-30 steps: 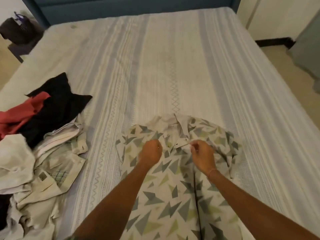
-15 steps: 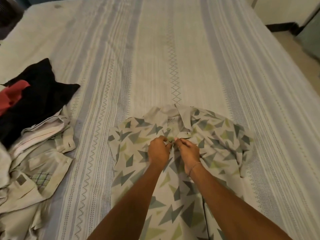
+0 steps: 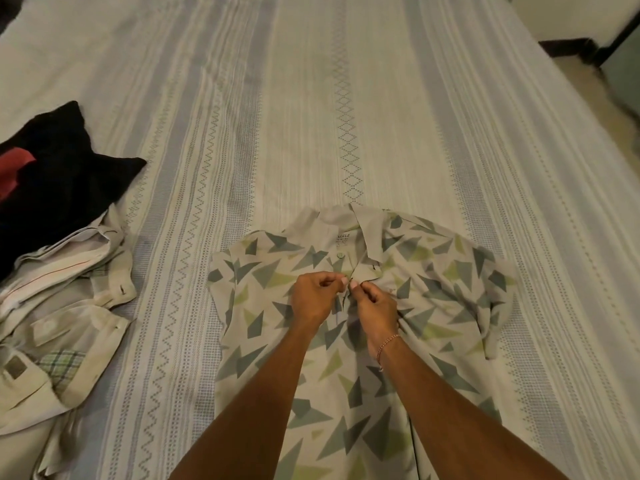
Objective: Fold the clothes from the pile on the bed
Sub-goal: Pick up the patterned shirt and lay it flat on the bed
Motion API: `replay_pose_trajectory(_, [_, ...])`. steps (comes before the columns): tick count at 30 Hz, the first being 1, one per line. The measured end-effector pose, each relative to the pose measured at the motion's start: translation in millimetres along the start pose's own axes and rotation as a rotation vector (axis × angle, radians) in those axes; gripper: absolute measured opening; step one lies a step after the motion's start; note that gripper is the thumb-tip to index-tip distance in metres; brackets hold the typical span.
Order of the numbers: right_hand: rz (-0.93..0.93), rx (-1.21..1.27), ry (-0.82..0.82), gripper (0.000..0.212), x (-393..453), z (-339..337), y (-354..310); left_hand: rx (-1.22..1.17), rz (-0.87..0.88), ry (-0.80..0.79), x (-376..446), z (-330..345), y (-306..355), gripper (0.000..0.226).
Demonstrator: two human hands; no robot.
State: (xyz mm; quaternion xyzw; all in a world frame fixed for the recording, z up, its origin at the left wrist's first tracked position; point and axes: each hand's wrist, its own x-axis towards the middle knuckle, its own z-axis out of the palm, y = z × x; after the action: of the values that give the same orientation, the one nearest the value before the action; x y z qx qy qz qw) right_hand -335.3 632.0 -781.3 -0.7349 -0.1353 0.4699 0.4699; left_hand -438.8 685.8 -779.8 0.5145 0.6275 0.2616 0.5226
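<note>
A pale collared shirt [image 3: 433, 271] printed with grey and green triangles lies front up on the bed [image 3: 346, 98], collar pointing away from me. My left hand [image 3: 317, 297] and my right hand [image 3: 375, 306] meet at the button placket just below the collar. Each pinches an edge of the placket with curled fingers. One button shows above my hands near the neck label. The pile of clothes [image 3: 59, 271] sits at the left edge: a black garment [image 3: 65, 174], a red one [image 3: 14, 164] and pale shirts.
The striped white and grey bedsheet stretches far ahead of the shirt. The bed's right edge drops to a tan floor [image 3: 606, 109] with a dark skirting strip at the top right.
My two hands came together at the placket from a little apart. The view tilted down and moved closer to the shirt, so the headboard left the frame.
</note>
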Motion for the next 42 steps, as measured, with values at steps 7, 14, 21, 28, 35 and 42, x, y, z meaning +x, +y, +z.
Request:
replay_pose_trajectory(7, [0.116, 0.097, -0.026, 0.014, 4, 0, 2, -0.022, 0.004, 0.006, 3, 3, -4, 0.004])
replay_pose_trajectory(14, [0.151, 0.105, -0.032, 0.02, 8, -5, -2, -0.04, -0.005, -0.004, 4, 3, -8, 0.008])
replay_pose_trajectory(21, [0.229, 0.097, -0.095, 0.013, 8, -16, -16, -0.032, -0.044, 0.006, 6, 7, -10, 0.008])
replay_pose_trajectory(28, [0.189, 0.024, -0.103, 0.01, 12, -12, -17, -0.002, -0.045, -0.003, 4, 5, -9, 0.01])
replay_pose_trajectory(35, [0.141, 0.055, -0.053, 0.006, 5, -5, -16, -0.067, -0.065, -0.059, 1, 0, -6, 0.015])
replay_pose_trajectory(42, [0.098, -0.004, -0.004, 0.01, 5, 4, -7, -0.106, -0.055, -0.091, 3, -1, -7, 0.021])
